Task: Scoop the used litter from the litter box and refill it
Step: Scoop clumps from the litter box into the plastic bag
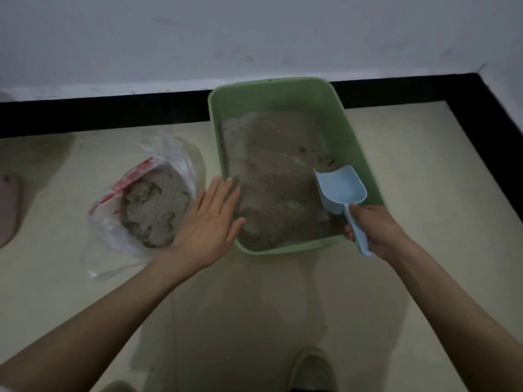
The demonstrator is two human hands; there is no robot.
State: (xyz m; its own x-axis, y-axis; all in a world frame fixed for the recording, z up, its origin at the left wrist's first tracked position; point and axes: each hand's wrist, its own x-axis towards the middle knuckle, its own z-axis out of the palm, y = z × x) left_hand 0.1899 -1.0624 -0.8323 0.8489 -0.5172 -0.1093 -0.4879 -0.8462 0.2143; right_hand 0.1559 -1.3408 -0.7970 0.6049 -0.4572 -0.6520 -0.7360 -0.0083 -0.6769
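Observation:
A green litter box [271, 91] stands on the floor against the wall, with grey-brown litter [277, 176] heaped in it. My right hand [373, 230] grips the handle of a light blue scoop [341, 190] at the box's near right corner; the scoop's bowl looks empty and hangs over the litter. My left hand [210, 219] is flat with fingers spread, over the box's near left edge, holding nothing. A clear plastic bag [127, 210] with red print lies left of the box and holds clumped grey litter [152, 210].
The floor [254, 306] is pale tile with a black skirting [99, 114] along a white wall. A pinkish object [8, 207] shows at the left edge. A shoe [312, 369] is at the bottom, near me.

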